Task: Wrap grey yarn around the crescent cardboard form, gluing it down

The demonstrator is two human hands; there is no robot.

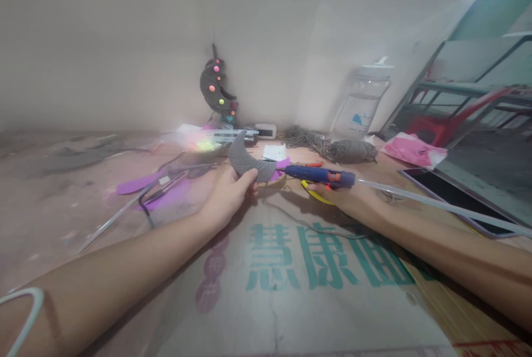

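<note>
My left hand [235, 190] pinches a grey, yarn-wrapped crescent [249, 162] between thumb and fingers, above the table. In my right hand [336, 193] is a blue hot glue gun [320, 174] with a yellow trigger [316, 193]. A long clear glue stick [436, 202] runs out of its back end toward the right. The gun's nozzle points left and is at the crescent's right tip; whether they touch I cannot tell. A small red light glows by the gun's grip. Purple material [281, 167] shows behind the nozzle.
A decorated dark crescent [216, 91] hangs against the wall. Grey yarn [351, 151], a clear bottle [361, 102], a pink packet [414, 150] and a phone [457, 199] lie or stand at right. Purple pieces [141, 182] and scissors-like tools are at left. A printed sheet [291, 312] covers the front.
</note>
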